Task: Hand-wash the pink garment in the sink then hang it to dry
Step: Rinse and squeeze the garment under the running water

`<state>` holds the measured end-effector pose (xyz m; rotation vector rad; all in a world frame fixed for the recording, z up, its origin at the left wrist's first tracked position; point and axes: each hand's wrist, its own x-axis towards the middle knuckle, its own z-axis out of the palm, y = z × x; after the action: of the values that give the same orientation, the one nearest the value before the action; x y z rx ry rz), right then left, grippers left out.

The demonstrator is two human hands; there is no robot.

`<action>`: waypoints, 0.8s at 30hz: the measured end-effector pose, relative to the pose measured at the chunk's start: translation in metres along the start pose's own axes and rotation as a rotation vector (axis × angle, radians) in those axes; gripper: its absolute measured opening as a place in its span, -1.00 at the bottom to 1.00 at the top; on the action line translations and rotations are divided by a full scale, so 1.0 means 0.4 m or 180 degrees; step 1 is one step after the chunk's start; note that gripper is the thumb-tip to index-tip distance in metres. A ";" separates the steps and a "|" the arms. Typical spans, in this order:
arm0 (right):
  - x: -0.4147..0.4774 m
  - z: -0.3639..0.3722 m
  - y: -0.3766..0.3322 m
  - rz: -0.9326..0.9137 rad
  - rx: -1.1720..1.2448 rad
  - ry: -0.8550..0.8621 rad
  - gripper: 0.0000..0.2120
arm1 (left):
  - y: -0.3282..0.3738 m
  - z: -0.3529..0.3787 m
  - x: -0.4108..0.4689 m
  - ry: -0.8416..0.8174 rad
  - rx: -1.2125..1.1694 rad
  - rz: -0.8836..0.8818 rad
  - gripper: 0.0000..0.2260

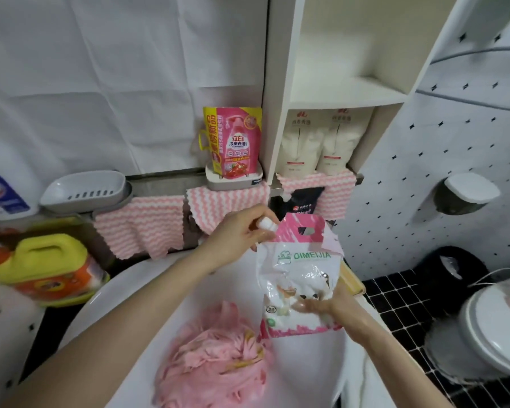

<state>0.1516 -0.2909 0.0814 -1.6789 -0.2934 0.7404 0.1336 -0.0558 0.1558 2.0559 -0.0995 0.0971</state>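
The pink garment (215, 366) lies bunched in the white sink (147, 278), low in the view. Above the sink I hold a white and pink detergent pouch (299, 275) upright. My left hand (242, 234) pinches the white cap at the pouch's top left corner. My right hand (318, 304) grips the pouch's lower part from the right side, with the fingers on its front.
A yellow and orange jug (50, 266) stands left of the sink. Pink striped cloths (147, 225) hang on a rail behind it, beside a grey soap dish (84, 189) and a pink refill pouch (234, 142). Two cream pouches (321, 142) sit on the shelf. A white basin (492, 325) stands at right.
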 end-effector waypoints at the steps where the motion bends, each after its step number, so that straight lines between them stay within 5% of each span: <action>1: -0.002 0.002 -0.002 0.0049 0.0052 -0.0078 -0.44 | 0.001 0.002 -0.001 -0.0026 -0.0063 -0.0042 -0.80; 4: 0.003 -0.006 0.007 0.0235 0.0333 -0.0125 -0.27 | 0.006 0.015 -0.013 -0.0175 -0.0300 -0.0051 -0.80; 8: 0.006 -0.016 0.016 0.0329 0.0725 -0.0157 -0.29 | 0.000 0.036 -0.022 -0.0454 -0.0362 -0.0021 -0.80; 13: 0.020 0.053 -0.030 0.0071 0.0237 -0.0208 -0.54 | -0.012 0.089 -0.033 -0.0747 -0.0338 -0.0106 -0.73; 24: 0.045 0.120 -0.059 -0.0403 0.0859 0.0203 -0.74 | -0.044 0.045 -0.057 -0.0109 0.1355 0.0781 -0.86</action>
<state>0.1406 -0.2373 0.0943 -1.4120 -0.2411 0.6022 0.1134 -0.0628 0.1292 2.4625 -0.3806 0.2530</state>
